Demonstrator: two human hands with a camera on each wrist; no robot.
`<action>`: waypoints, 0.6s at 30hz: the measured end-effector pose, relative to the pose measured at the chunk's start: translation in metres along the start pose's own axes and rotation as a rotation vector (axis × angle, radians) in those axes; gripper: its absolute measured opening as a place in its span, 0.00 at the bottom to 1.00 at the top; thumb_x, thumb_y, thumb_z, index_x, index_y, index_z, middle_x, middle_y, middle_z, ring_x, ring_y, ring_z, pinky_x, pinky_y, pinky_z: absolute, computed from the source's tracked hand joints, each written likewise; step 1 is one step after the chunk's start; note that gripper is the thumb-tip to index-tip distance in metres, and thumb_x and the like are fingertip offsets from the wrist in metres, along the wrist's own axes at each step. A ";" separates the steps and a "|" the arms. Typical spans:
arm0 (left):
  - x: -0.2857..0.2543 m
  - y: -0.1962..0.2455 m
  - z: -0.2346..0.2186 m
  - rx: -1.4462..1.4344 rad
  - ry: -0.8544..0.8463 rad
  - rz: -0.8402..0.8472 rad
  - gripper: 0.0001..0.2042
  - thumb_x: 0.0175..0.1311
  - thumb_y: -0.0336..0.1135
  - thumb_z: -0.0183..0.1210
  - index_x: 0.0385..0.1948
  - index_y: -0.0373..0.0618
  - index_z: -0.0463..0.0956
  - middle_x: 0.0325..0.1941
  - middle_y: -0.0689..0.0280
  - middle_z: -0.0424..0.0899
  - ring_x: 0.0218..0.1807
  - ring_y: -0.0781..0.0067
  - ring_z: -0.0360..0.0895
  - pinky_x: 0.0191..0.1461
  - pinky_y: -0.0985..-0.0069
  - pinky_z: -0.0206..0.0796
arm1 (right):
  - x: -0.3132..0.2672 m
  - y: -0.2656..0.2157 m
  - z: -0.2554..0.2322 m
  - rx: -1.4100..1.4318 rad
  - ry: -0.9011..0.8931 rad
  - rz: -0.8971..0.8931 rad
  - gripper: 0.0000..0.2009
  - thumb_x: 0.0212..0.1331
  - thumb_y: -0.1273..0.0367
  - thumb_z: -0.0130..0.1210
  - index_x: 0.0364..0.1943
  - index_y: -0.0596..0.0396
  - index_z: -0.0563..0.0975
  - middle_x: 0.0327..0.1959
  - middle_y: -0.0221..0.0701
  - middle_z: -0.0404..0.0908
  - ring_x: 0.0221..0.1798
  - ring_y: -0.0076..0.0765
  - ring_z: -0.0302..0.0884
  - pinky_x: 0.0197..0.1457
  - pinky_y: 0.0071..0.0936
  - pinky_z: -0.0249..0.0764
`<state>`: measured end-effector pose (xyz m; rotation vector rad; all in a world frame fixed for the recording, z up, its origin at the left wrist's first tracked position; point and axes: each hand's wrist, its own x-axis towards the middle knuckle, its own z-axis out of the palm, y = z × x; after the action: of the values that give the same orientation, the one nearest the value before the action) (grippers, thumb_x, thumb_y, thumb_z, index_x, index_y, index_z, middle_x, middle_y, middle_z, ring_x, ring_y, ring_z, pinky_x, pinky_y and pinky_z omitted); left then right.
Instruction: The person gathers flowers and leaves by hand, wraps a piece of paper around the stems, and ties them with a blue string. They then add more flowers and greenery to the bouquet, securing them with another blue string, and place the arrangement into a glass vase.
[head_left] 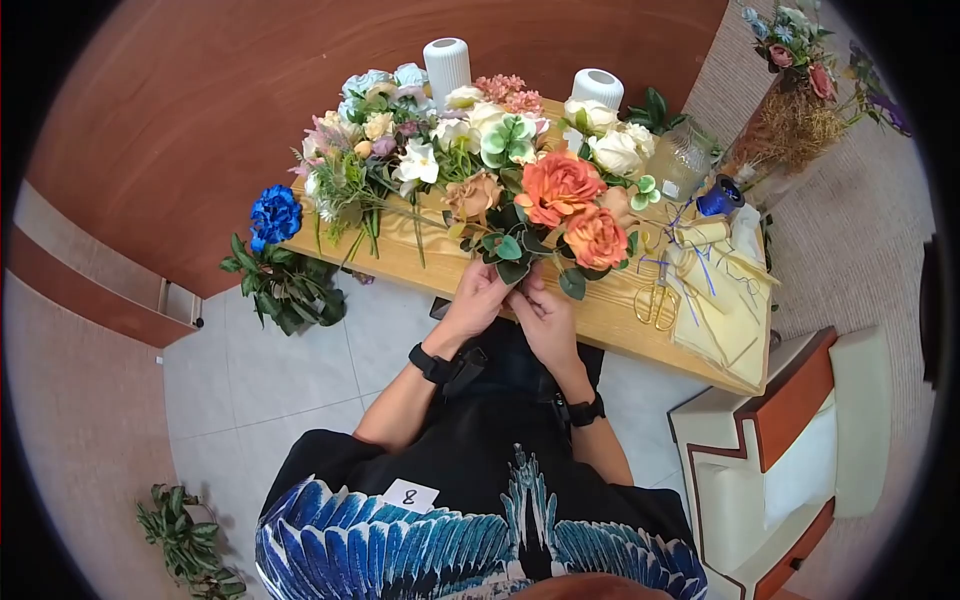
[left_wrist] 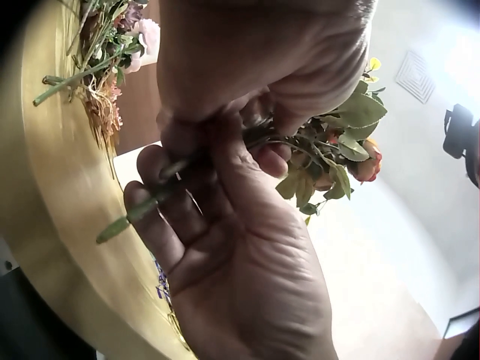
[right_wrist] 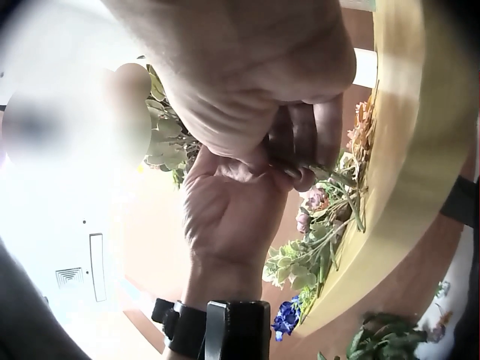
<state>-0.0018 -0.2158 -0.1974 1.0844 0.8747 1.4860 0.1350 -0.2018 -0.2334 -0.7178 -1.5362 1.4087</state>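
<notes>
Close in front of the body, over the table's near edge, both hands meet at the stems of a bunch with large orange flowers [head_left: 562, 188], a tan rose [head_left: 474, 194] and dark green leaves [head_left: 514, 270]. My left hand [head_left: 478, 300] pinches the stems just under the leaves. Beside it, my right hand [head_left: 546, 318] holds the same stems with thumb and fingers. In the left wrist view a green stem end [left_wrist: 114, 229] sticks out past the right hand's fingers. Much of the grip is hidden behind the hands.
On the wooden table [head_left: 600, 325] lie mixed flowers [head_left: 385, 150] at the left and white roses [head_left: 622, 148] behind. Gold scissors [head_left: 656, 304], yellow wrapping sheets [head_left: 715, 325] and a blue ribbon spool [head_left: 718, 196] lie right. White vases [head_left: 447, 72] stand at the back.
</notes>
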 end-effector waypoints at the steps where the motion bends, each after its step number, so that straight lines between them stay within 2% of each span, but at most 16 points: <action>1: -0.001 0.000 0.001 0.002 0.006 0.030 0.13 0.73 0.39 0.53 0.46 0.38 0.77 0.34 0.69 0.81 0.34 0.83 0.77 0.33 0.84 0.69 | -0.002 0.000 0.001 0.148 -0.005 0.007 0.10 0.66 0.76 0.54 0.48 0.66 0.77 0.39 0.26 0.81 0.39 0.18 0.76 0.43 0.20 0.73; 5: -0.002 -0.003 -0.002 -0.098 0.016 -0.061 0.13 0.74 0.42 0.52 0.43 0.41 0.77 0.31 0.73 0.80 0.29 0.87 0.74 0.27 0.87 0.63 | -0.004 0.005 -0.018 0.049 -0.134 0.068 0.12 0.67 0.75 0.54 0.52 0.66 0.76 0.45 0.28 0.81 0.43 0.17 0.77 0.47 0.18 0.74; 7: -0.001 0.005 0.007 0.033 0.028 -0.021 0.13 0.74 0.43 0.51 0.40 0.43 0.77 0.29 0.76 0.77 0.25 0.90 0.70 0.23 0.88 0.57 | 0.001 0.020 -0.019 -0.075 -0.032 -0.026 0.05 0.70 0.77 0.48 0.43 0.63 0.75 0.38 0.22 0.76 0.39 0.18 0.76 0.45 0.17 0.74; 8: 0.001 0.008 0.015 -0.009 0.052 -0.068 0.12 0.74 0.43 0.52 0.40 0.44 0.76 0.29 0.75 0.78 0.25 0.89 0.70 0.23 0.88 0.57 | 0.003 -0.001 -0.009 0.202 0.038 0.031 0.06 0.70 0.76 0.49 0.45 0.63 0.75 0.39 0.24 0.77 0.41 0.19 0.77 0.48 0.19 0.75; 9: 0.007 0.006 0.018 0.020 0.015 -0.080 0.11 0.74 0.41 0.52 0.41 0.43 0.76 0.29 0.74 0.78 0.27 0.89 0.70 0.25 0.88 0.58 | 0.002 -0.005 -0.019 0.090 -0.030 0.009 0.06 0.70 0.76 0.49 0.45 0.64 0.75 0.41 0.26 0.78 0.44 0.21 0.78 0.49 0.21 0.75; 11: 0.019 -0.001 0.039 -0.103 -0.019 0.018 0.10 0.74 0.39 0.52 0.42 0.43 0.76 0.31 0.74 0.78 0.29 0.89 0.69 0.27 0.87 0.58 | 0.002 -0.007 -0.032 0.066 0.019 -0.038 0.07 0.69 0.76 0.49 0.46 0.66 0.75 0.44 0.27 0.79 0.47 0.21 0.77 0.51 0.21 0.75; 15: 0.026 -0.006 0.052 -0.095 -0.085 -0.088 0.09 0.74 0.37 0.51 0.40 0.42 0.75 0.32 0.73 0.77 0.29 0.88 0.68 0.29 0.86 0.58 | -0.008 -0.017 -0.047 0.011 0.099 -0.038 0.07 0.69 0.77 0.50 0.46 0.66 0.75 0.44 0.27 0.80 0.47 0.21 0.77 0.51 0.21 0.74; 17: 0.030 -0.008 0.057 -0.178 -0.147 -0.069 0.09 0.75 0.37 0.50 0.38 0.42 0.74 0.31 0.74 0.75 0.29 0.88 0.68 0.28 0.86 0.57 | -0.014 -0.020 -0.048 -0.165 0.249 -0.050 0.08 0.69 0.76 0.50 0.47 0.65 0.75 0.44 0.26 0.79 0.47 0.20 0.76 0.52 0.20 0.73; 18: 0.033 -0.014 0.057 -0.243 -0.161 -0.076 0.09 0.75 0.36 0.49 0.36 0.42 0.73 0.30 0.73 0.75 0.29 0.87 0.69 0.29 0.85 0.59 | -0.011 -0.014 -0.057 -0.157 0.193 -0.021 0.08 0.69 0.76 0.51 0.48 0.63 0.76 0.43 0.25 0.78 0.47 0.18 0.75 0.52 0.19 0.73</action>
<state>0.0557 -0.1820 -0.1856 0.9638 0.5992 1.3808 0.1928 -0.1882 -0.2257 -0.9030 -1.5084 1.1755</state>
